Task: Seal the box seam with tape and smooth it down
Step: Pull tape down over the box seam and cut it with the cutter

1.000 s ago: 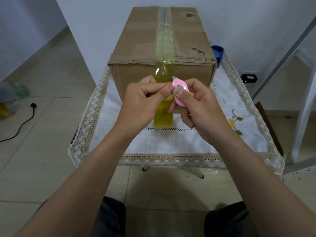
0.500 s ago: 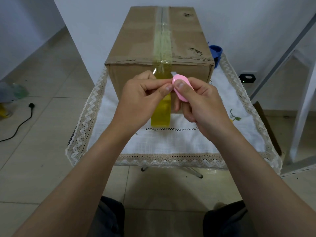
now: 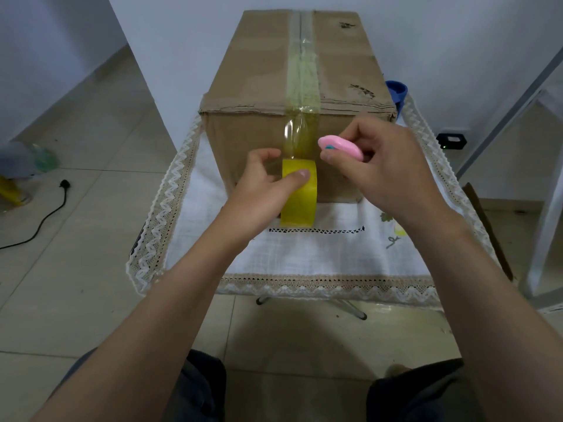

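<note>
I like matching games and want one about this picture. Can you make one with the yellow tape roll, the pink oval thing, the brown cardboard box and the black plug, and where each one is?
Things:
1. yellow roll of tape
2. pink oval plastic cutter
3. brown cardboard box
4. black plug on a cable

Places:
a. on the tiled floor
b. on the white lace-edged cloth
c. held by the left hand
d. held by the right hand

Pairs: 1-c, 2-d, 3-b, 4-a.
</note>
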